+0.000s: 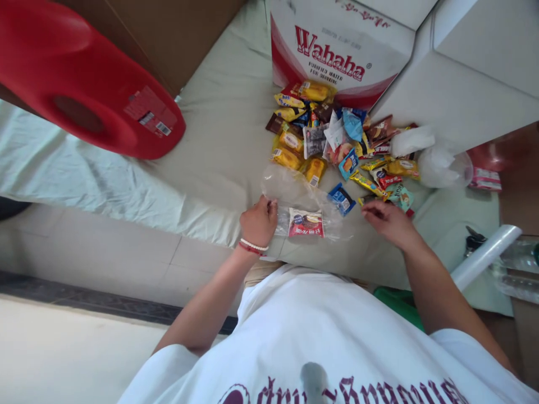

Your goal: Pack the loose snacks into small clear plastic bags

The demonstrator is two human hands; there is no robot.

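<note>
My left hand [258, 223], with a white and a red bracelet at the wrist, is closed on the edge of a clear plastic bag [286, 188]. A red and white snack packet [306, 223] lies in the bag. My right hand [389, 223] is at the near edge of the snack pile, its fingers pinched on a small dark and yellow snack packet [367, 198], mostly hidden. A blue snack packet [342, 198] lies between the bag and this hand. Beyond are several yellow-wrapped cakes [290, 141] and a yellow stick-shaped packet [369, 184].
A white and red Wahaha carton [337, 56] stands behind the pile. To the left lies a large red jug [138, 120] on the pale cloth [219, 129]. Crumpled clear plastic [444, 165], a plastic roll [486, 257] and clear bottles [520, 286] are to the right.
</note>
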